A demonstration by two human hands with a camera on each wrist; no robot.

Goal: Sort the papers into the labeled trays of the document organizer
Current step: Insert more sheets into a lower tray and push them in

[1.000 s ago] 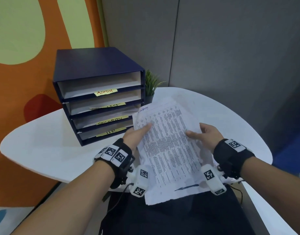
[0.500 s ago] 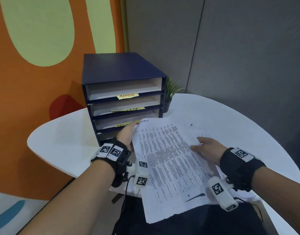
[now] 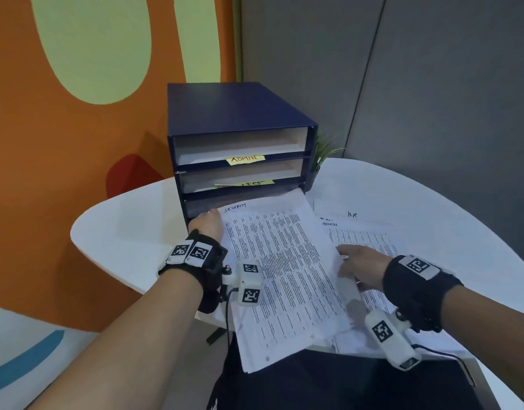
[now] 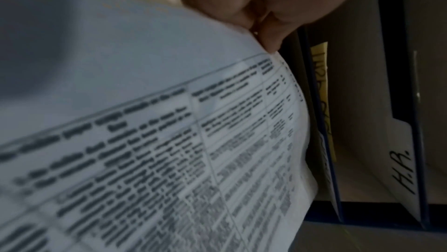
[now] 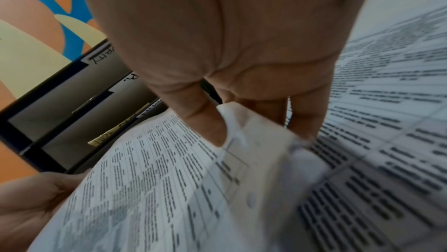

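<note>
A dark blue organizer (image 3: 234,110) stands on the white table, its top tray labelled ADMIN (image 3: 246,159). I hold a printed sheet (image 3: 284,276) with "SECURITY" handwritten at its top. Its far edge lies at the mouth of the third tray (image 3: 201,204). My left hand (image 3: 209,224) pinches the sheet's far left edge, seen close in the left wrist view (image 4: 263,32). My right hand (image 3: 358,261) pinches the right edge, thumb (image 5: 205,122) on top and fingers beneath. A paper marked H.R. (image 4: 401,172) lies in the bottom tray.
More papers (image 3: 361,235) marked ADMIN and H.R. lie on the table (image 3: 121,232) under my right hand. A small green plant (image 3: 323,152) stands behind the organizer's right side. Grey partition walls are behind, an orange wall at left.
Both hands carried the sheet forward and left toward the organizer. Its far edge went from in front of the trays to the mouth of the third tray.
</note>
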